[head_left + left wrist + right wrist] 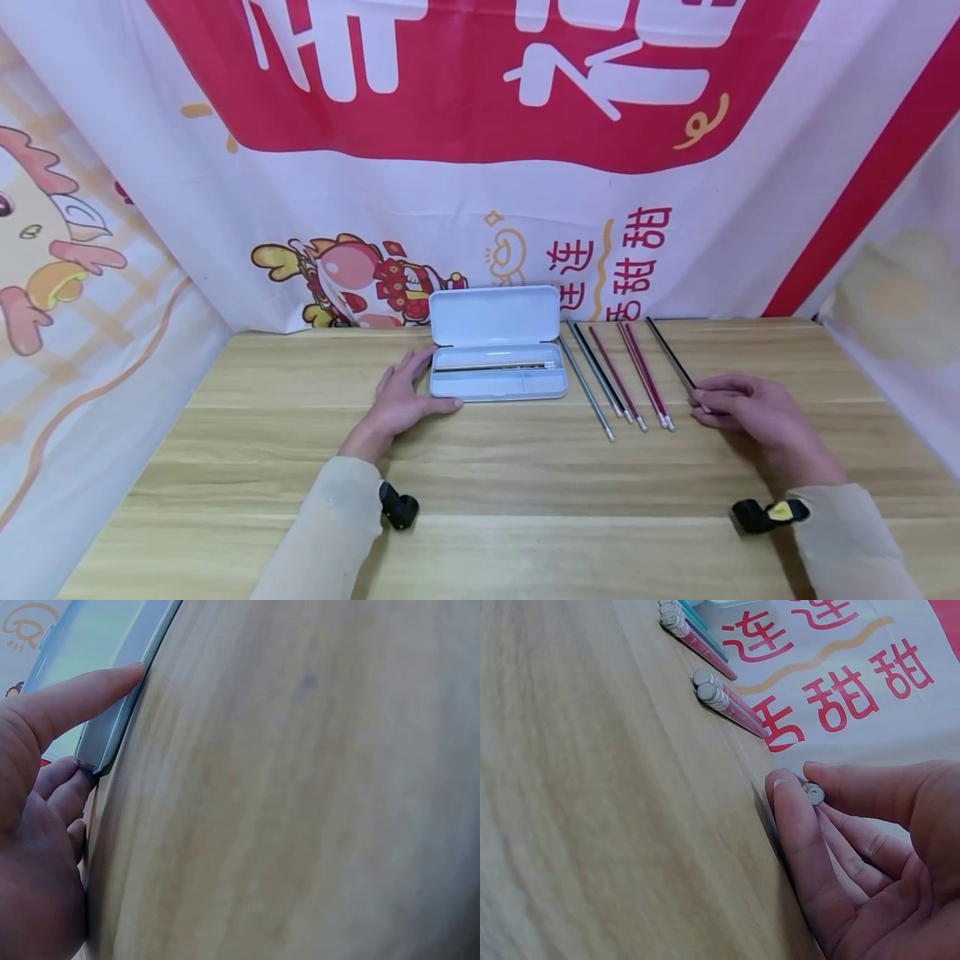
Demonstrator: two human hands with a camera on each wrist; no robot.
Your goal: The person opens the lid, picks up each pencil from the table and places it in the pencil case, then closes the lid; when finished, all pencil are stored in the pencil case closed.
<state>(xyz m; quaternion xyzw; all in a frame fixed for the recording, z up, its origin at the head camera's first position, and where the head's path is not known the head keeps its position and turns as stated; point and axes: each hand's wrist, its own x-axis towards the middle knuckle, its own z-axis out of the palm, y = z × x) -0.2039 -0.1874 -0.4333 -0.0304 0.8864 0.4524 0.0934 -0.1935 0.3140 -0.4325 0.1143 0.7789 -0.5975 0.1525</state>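
A pale blue pencil case (480, 387) stands open at the table's back edge, its lid (495, 317) raised against the cloth. Inside lies a pencil (487, 367) with a white eraser end. My left hand (401, 404) holds the case's left end, the thumb (97, 694) along its front edge and the fingers at its end. To the right, my right hand (757, 412) pinches a dark pencil (671, 354) near its eraser end (814, 794) between thumb and forefinger. That pencil slants back, away from the hand, low over the table.
Between the case and my right hand lie several pencils: green (587, 389), dark (600, 367) and red (645, 375), eraser ends toward me. A printed cloth (487, 200) hangs behind the wooden table (525, 500).
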